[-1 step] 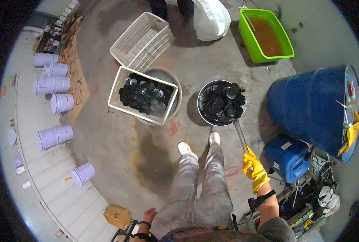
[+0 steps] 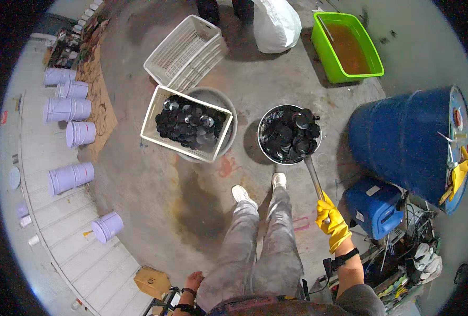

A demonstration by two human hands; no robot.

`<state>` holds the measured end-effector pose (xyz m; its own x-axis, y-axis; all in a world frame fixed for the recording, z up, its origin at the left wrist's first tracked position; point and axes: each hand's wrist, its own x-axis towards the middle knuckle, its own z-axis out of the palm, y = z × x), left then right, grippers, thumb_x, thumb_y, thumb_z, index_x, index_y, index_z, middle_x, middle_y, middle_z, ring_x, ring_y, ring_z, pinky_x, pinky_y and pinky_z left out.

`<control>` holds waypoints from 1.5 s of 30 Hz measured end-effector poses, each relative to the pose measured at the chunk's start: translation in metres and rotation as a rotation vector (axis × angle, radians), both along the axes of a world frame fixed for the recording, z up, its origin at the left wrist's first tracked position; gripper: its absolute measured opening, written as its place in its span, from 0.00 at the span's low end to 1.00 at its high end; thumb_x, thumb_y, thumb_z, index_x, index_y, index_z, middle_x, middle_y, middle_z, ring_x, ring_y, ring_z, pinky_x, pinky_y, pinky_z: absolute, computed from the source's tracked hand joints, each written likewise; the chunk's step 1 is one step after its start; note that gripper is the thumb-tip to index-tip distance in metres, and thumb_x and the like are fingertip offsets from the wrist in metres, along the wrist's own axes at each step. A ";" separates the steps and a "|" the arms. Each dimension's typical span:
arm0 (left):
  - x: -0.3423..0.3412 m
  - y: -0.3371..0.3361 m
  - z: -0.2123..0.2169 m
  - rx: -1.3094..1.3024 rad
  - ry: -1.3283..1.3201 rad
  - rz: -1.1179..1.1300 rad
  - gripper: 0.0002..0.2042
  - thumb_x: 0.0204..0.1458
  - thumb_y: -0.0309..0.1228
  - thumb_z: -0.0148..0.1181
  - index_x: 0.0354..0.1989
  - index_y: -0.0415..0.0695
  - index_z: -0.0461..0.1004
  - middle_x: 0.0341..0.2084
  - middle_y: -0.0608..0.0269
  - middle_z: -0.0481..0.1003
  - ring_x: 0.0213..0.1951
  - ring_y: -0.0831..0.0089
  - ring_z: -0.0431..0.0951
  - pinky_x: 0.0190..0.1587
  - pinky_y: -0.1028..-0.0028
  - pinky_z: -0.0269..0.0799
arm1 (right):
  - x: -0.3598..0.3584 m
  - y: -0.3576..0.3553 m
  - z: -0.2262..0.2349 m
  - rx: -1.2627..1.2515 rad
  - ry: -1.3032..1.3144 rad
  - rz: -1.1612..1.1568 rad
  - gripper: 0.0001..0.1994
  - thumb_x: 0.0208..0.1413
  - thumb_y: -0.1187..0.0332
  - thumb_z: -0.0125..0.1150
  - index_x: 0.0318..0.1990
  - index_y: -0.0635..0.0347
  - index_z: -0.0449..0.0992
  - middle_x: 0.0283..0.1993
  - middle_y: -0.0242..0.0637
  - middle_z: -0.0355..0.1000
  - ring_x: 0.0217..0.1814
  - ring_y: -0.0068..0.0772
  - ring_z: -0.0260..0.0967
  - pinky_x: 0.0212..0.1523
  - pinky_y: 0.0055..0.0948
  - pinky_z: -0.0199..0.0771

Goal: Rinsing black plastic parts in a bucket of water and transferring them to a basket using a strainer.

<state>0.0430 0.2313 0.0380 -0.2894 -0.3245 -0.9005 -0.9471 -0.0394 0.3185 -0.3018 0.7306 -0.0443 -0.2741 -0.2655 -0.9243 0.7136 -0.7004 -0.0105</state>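
My right hand (image 2: 333, 221), in a yellow rubber glove, is closed round a long metal handle (image 2: 314, 178). The handle slants forward to the rim of a round metal bucket (image 2: 259, 142) in front of my feet. Whatever is at its far end is hidden among glossy, wet-looking black discs (image 2: 285, 136) in the bucket. My bare left hand (image 2: 194, 280) hangs low beside my left thigh, away from the bucket; its fingers are too small and indistinct to read. Left of the bucket, a white crate (image 2: 148, 118) holds many similar black discs and rests tilted on a round grey tub (image 2: 233, 113).
An empty white basket (image 2: 184, 50) stands beyond the crate. Ahead are a white sack (image 2: 277, 26), a person's legs (image 2: 207, 10) and a green tub (image 2: 323, 55) of brownish liquid. A blue drum (image 2: 402, 142) and blue jerrycan (image 2: 373, 205) flank my right. Lilac pails (image 2: 72, 178) line the left.
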 end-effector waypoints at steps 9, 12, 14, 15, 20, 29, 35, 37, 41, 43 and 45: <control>0.005 -0.007 -0.011 0.002 -0.113 0.028 0.15 0.49 0.32 0.54 0.44 0.36 0.69 0.29 0.58 0.74 0.31 0.72 0.74 0.37 0.75 0.69 | -0.007 -0.016 0.020 -0.054 0.115 -0.027 0.22 0.52 0.74 0.51 0.55 0.44 0.62 0.20 0.25 0.63 0.11 0.12 0.53 0.10 0.11 0.53; 0.013 -0.012 -0.015 0.045 -0.099 0.161 0.16 0.48 0.32 0.54 0.44 0.37 0.69 0.30 0.58 0.74 0.31 0.72 0.74 0.37 0.74 0.69 | -0.017 -0.029 0.036 -0.014 0.116 -0.010 0.21 0.53 0.75 0.50 0.54 0.45 0.63 0.20 0.25 0.62 0.11 0.11 0.53 0.10 0.09 0.54; 0.017 -0.014 -0.017 0.046 -0.093 0.170 0.16 0.48 0.31 0.54 0.44 0.37 0.69 0.30 0.58 0.75 0.31 0.72 0.74 0.36 0.75 0.69 | -0.022 -0.036 0.043 0.042 0.101 0.019 0.21 0.53 0.75 0.50 0.55 0.45 0.63 0.20 0.25 0.62 0.10 0.11 0.53 0.10 0.09 0.54; 0.018 -0.014 -0.017 0.045 -0.089 0.170 0.16 0.48 0.31 0.54 0.44 0.37 0.69 0.29 0.57 0.75 0.31 0.72 0.74 0.36 0.75 0.69 | -0.024 -0.038 0.046 0.000 0.123 0.031 0.21 0.53 0.75 0.50 0.55 0.45 0.62 0.20 0.26 0.62 0.10 0.12 0.54 0.10 0.10 0.55; 0.024 -0.018 -0.022 0.086 -0.059 0.236 0.14 0.48 0.31 0.52 0.43 0.38 0.69 0.28 0.58 0.75 0.28 0.73 0.73 0.32 0.77 0.69 | -0.044 -0.060 0.061 -0.040 0.127 0.083 0.22 0.52 0.75 0.50 0.55 0.45 0.62 0.21 0.28 0.64 0.11 0.15 0.56 0.11 0.11 0.56; 0.075 -0.021 -0.028 0.060 0.006 0.333 0.11 0.48 0.29 0.52 0.40 0.41 0.70 0.24 0.60 0.75 0.23 0.76 0.72 0.26 0.79 0.67 | -0.112 -0.196 0.088 -0.028 0.233 0.505 0.24 0.50 0.73 0.53 0.56 0.46 0.60 0.23 0.29 0.63 0.14 0.15 0.56 0.12 0.13 0.56; 0.119 -0.022 -0.033 0.034 0.012 0.459 0.11 0.48 0.29 0.52 0.39 0.39 0.71 0.25 0.59 0.75 0.25 0.75 0.73 0.27 0.79 0.68 | -0.169 -0.330 0.029 0.141 0.348 0.790 0.28 0.50 0.75 0.52 0.60 0.47 0.54 0.26 0.36 0.67 0.14 0.18 0.58 0.09 0.13 0.54; 0.137 -0.019 -0.039 -0.013 0.151 0.358 0.11 0.49 0.28 0.52 0.40 0.38 0.71 0.25 0.58 0.75 0.26 0.74 0.74 0.28 0.79 0.68 | -0.172 -0.375 0.010 0.279 0.545 0.940 0.31 0.48 0.75 0.54 0.61 0.48 0.52 0.27 0.39 0.69 0.14 0.20 0.60 0.11 0.16 0.57; 0.126 -0.013 -0.034 -0.015 0.056 0.340 0.11 0.49 0.28 0.51 0.40 0.38 0.71 0.25 0.57 0.75 0.28 0.72 0.75 0.30 0.78 0.69 | -0.157 -0.417 -0.039 0.499 0.622 1.018 0.34 0.47 0.74 0.54 0.62 0.43 0.49 0.27 0.44 0.68 0.18 0.29 0.64 0.19 0.28 0.66; 0.135 -0.012 -0.034 -0.023 0.026 0.405 0.11 0.50 0.28 0.51 0.40 0.38 0.71 0.25 0.57 0.75 0.28 0.72 0.75 0.30 0.78 0.69 | -0.139 -0.425 -0.074 0.913 1.083 1.211 0.34 0.48 0.71 0.52 0.63 0.36 0.48 0.28 0.50 0.68 0.26 0.44 0.68 0.33 0.38 0.68; 0.148 -0.010 -0.029 -0.038 0.153 0.404 0.11 0.49 0.27 0.50 0.41 0.38 0.71 0.27 0.57 0.76 0.27 0.74 0.74 0.28 0.79 0.68 | -0.121 -0.439 -0.069 1.157 1.276 1.249 0.32 0.50 0.72 0.47 0.62 0.31 0.48 0.29 0.54 0.67 0.35 0.53 0.67 0.41 0.40 0.65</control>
<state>0.1913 0.2217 0.0091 -0.2614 -0.4711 -0.8425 -0.8001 -0.3825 0.4621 -0.4232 0.2917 -0.1134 -0.9006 -0.3497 -0.2582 -0.0650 0.6957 -0.7154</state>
